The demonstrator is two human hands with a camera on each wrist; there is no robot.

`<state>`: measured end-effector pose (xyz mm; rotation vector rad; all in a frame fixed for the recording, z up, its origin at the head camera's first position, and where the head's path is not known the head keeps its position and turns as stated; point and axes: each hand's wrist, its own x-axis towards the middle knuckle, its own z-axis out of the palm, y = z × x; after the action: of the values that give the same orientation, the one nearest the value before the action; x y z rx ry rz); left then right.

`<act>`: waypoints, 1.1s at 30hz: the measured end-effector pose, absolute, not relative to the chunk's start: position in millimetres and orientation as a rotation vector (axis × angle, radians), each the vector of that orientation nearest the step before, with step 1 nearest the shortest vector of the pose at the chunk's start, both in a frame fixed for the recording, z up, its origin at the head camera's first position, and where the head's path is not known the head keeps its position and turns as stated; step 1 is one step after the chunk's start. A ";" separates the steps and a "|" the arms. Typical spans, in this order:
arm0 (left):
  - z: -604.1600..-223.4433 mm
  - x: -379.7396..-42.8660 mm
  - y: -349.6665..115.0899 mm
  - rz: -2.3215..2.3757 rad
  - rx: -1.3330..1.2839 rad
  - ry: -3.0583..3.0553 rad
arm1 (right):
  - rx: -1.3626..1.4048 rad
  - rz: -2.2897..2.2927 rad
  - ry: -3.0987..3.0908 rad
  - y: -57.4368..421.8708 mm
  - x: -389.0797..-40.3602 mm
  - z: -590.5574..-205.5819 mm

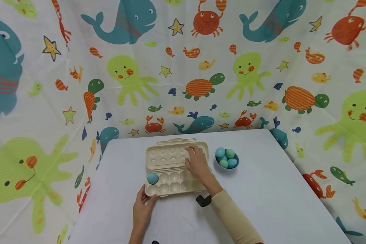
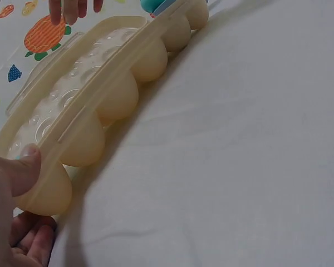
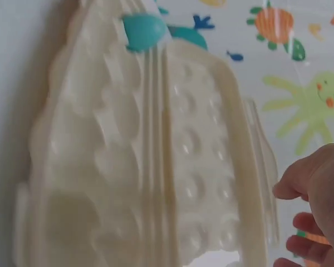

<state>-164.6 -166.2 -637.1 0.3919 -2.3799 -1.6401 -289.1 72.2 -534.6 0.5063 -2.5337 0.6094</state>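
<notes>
An open cream plastic egg carton [image 1: 174, 187] lies on the table, its lid [image 1: 164, 160] folded back on the far side. One blue egg [image 1: 153, 178] sits in the far-left cup. My left hand [image 1: 142, 210] grips the carton's near-left corner; in the left wrist view its thumb [image 2: 26, 167] lies on the rim and the fingers curl below. Above the right part of the carton and lid hovers my right hand [image 1: 198, 164], holding nothing. Its fingers are loosely bent in the right wrist view, beside the lid's outer edge.
Right of the carton stands a small bowl [image 1: 227, 169] with several blue and green eggs [image 1: 230, 153]. A white cloth [image 1: 271, 189] covers the table. Curtains printed with sea animals [image 1: 198, 88] hang behind and at both sides.
</notes>
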 end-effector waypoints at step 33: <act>-637.9 -167.2 -168.1 -1.682 0.395 -2.351 | 0.629 0.105 -3.166 200.0 -341.0 -521.0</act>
<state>-167.2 -168.1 -637.9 0.3946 -2.3508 -1.6823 -341.0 200.0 -521.0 0.6295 -3.1659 0.1050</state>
